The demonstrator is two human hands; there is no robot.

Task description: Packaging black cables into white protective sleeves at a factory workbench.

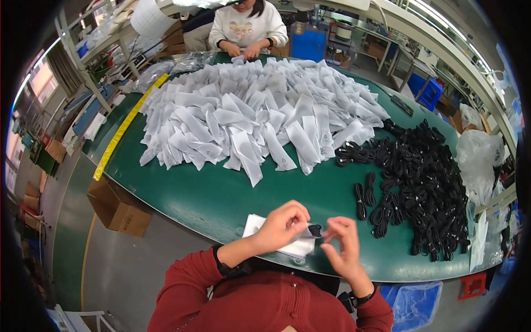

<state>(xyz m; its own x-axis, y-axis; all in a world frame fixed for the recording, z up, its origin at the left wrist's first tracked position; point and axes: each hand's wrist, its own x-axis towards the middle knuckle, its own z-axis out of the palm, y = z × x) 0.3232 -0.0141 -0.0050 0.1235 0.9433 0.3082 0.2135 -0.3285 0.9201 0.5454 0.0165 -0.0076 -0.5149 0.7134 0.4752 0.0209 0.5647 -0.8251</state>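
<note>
At the near edge of the table, my left hand [284,223] is closed, thumb against fingers, on a small translucent white bag [303,233]. A bundled black cable [315,230] shows at the bag's right end, partly inside it. My right hand [343,243] is just right of that end, fingers curved and thumb held apart from them. It is slightly blurred, and whether its fingertips touch the bag is unclear. Under my left hand lies a stack of flat white bags [253,225], partly covered by the hand.
Filled white bags [243,119] form a large heap across the green table [182,191]. Bundled black cables [420,182] are piled at the right. A yellow strip [130,124] runs along the left edge. Another person [249,27] works at the far side. A cardboard box [118,213] stands lower left.
</note>
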